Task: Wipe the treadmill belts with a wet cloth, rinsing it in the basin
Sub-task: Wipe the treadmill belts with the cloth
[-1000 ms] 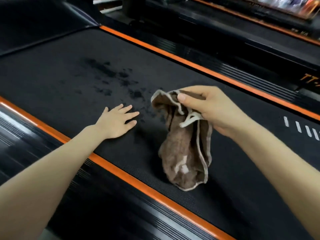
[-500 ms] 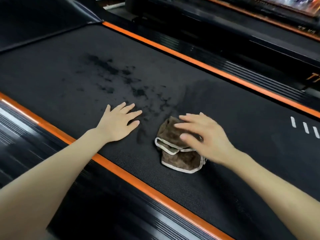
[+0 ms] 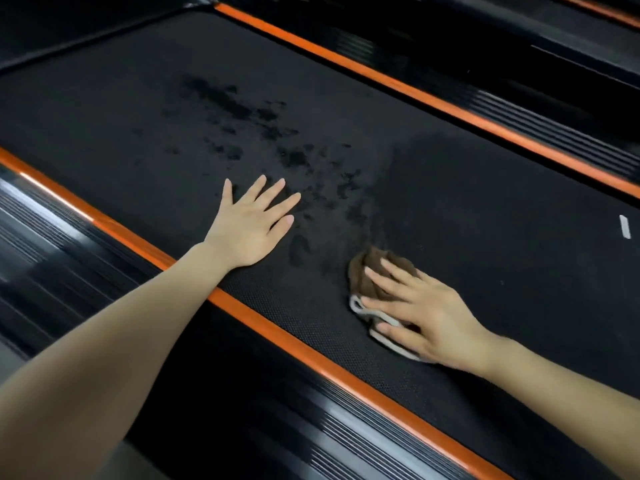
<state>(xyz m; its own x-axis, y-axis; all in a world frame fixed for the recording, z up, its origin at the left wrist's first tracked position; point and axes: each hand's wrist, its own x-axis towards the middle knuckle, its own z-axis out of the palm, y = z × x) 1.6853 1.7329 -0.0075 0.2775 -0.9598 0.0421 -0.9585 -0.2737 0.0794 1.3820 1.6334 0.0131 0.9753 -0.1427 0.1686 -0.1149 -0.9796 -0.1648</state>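
Right hand [image 3: 426, 317] flat, pressing cloth [image 3: 367, 278] on belt [image 3: 485, 220]; left hand [image 3: 249, 226] flat, empty. Sweep toward dark spots [image 3: 294, 157] ahead of left hand, even pressure.

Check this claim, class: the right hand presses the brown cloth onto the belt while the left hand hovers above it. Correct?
No: the head view shows the left hand resting flat on the belt, not hovering. The right hand does press the brown cloth down.
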